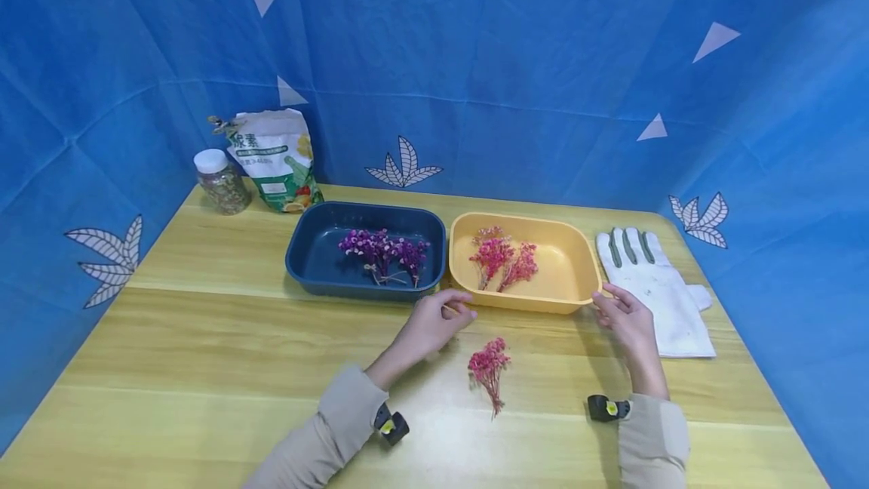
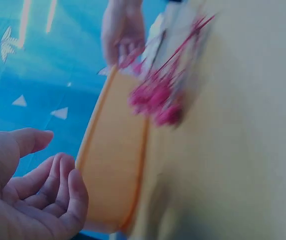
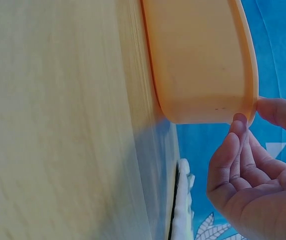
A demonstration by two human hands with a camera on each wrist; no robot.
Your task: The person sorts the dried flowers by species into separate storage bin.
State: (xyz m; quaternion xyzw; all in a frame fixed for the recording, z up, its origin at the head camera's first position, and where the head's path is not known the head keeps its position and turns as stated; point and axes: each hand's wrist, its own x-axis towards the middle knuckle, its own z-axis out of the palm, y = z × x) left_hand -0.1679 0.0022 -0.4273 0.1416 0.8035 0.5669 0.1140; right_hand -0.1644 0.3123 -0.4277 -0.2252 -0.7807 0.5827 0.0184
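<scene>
A yellow tray (image 1: 563, 262) with pink dried flowers (image 1: 493, 253) in it stands right of centre. My right hand (image 1: 626, 315) pinches its front right corner, thumb at the rim and fingers under it, as the right wrist view shows. My left hand (image 1: 437, 319) is by the tray's front left corner, with its thumb apart from loosely bent fingers (image 2: 75, 200) and nothing between them. On the table in front of the tray lies another bunch of pink dried flowers (image 1: 490, 368), stems toward me.
A dark blue tray (image 1: 315, 247) holding purple dried flowers (image 1: 380, 249) stands left of the yellow one. Behind it are a white and green bag (image 1: 274, 161) and a lidded jar (image 1: 224, 186). White gloves (image 1: 661, 300) lie at the right. A blue cloth backs the table.
</scene>
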